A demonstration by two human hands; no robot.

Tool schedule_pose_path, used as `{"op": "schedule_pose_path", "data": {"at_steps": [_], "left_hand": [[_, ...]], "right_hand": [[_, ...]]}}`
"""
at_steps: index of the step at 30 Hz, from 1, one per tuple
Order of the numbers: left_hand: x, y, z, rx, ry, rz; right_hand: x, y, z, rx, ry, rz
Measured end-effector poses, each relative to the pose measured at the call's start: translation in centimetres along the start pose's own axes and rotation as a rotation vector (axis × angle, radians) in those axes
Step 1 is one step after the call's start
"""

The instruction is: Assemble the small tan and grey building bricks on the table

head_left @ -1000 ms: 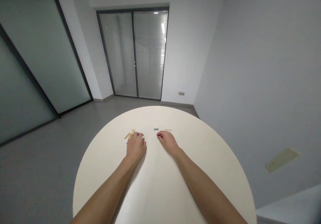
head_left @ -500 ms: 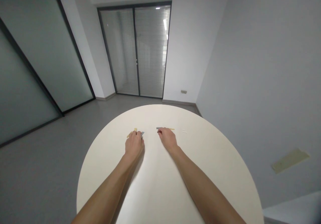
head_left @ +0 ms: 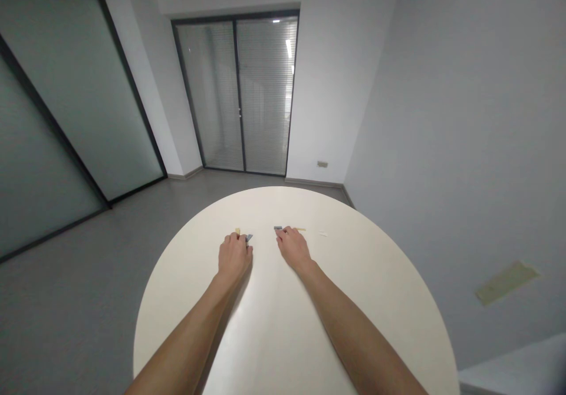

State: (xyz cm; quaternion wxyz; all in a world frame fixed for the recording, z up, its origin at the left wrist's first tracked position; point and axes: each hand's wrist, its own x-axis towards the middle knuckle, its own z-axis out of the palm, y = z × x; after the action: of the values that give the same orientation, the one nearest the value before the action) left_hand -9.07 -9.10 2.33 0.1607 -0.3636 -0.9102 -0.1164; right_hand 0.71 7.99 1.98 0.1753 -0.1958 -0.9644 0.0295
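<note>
Just past the fingertips, a grey piece (head_left: pixel 249 237) touches the curled left hand (head_left: pixel 234 256) and another grey piece (head_left: pixel 277 228) the curled right hand (head_left: pixel 294 249), grip unclear, pale sticks (head_left: pixel 300 229) near on the round table (head_left: pixel 283 336)

Table (head_left: pixel 283 218): smooth, satin cream laminate
Grey piece (head_left: pixel 277 228), on table: matt plastic
Tan stick (head_left: pixel 300 229), on table: matt, wood-like
Door pane (head_left: pixel 265 94): glossy glass

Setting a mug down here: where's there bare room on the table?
Bare table lies between the forearms and right of the pale chip. It's crowded around the left hand and right hand, among small grey and tan pieces.
</note>
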Motion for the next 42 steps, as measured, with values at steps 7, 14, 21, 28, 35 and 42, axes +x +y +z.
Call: {"op": "schedule_pose_path", "data": {"at_steps": [7, 14, 21, 28, 35, 42], "left_hand": [[-0.1, 0.4, 0.5, -0.009, 0.082, 0.053], [-0.4, 2.2, 0.3, -0.102, 0.073, 0.275], [-1.4, 4.2, -0.2, -0.213, -0.030, 0.498], [-1.5, 4.7, -0.2, -0.313, -0.086, 0.522], [-1.7, 5.0, 0.0, -0.383, -0.106, 0.439], [-2.0, 5.6, -0.9, -0.426, -0.126, 0.394]], "right_hand": [[-1.6, 0.6, -0.8, 0.072, 0.011, -0.084], [-4.4, 2.0, -1.1, 0.281, 0.023, -0.183], [-6.4, 2.8, -1.0, 0.429, 0.057, -0.238], [-6.7, 2.2, -1.8, 0.451, 0.042, -0.160], [-6.9, 2.1, -2.4, 0.499, 0.020, -0.099], [-7.1, 2.9, -2.8, 0.799, -0.051, -0.051]]}}
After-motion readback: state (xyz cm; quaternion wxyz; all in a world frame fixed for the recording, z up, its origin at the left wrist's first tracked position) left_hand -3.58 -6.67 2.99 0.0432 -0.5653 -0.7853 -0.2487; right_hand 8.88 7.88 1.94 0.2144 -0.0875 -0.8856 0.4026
